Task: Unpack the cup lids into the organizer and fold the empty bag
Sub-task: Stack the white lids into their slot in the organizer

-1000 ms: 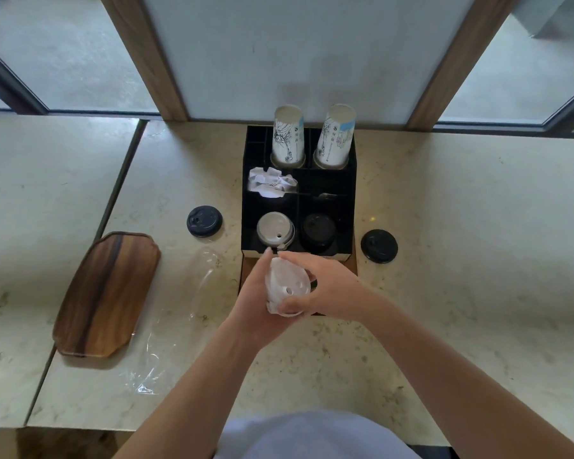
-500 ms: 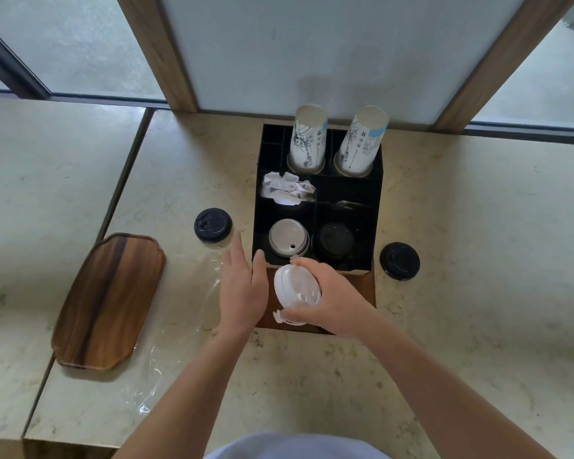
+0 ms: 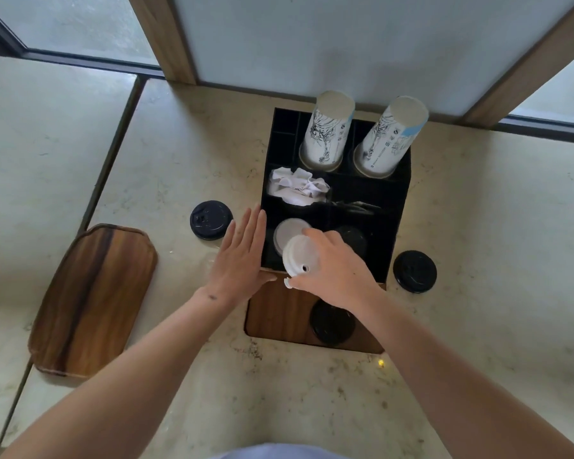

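My right hand [image 3: 337, 271] grips a stack of white cup lids [image 3: 299, 256], held tilted just above the front left compartment of the black organizer [image 3: 395, 207]. In that compartment lies a white lid [image 3: 287, 228]; black lids [image 3: 353, 238] fill the compartment beside it. My left hand [image 3: 242, 256] is flat and empty, fingers together, resting against the organizer's front left corner. The clear plastic bag lies on the counter under and beside my left hand and barely shows.
Loose black lids lie left [image 3: 211, 220] and right [image 3: 415, 271] of the organizer, and one [image 3: 332, 323] on the small wooden board [image 3: 275, 316] in front. A long wooden tray [image 3: 93, 299] sits at left. Two upturned paper cups [image 3: 328, 130] and crumpled paper [image 3: 297, 187] occupy the organizer's rear.
My left hand let go of the white lids and moved to the organizer's left front corner. My right hand carried the lids forward over the front left compartment. The camera moved closer.
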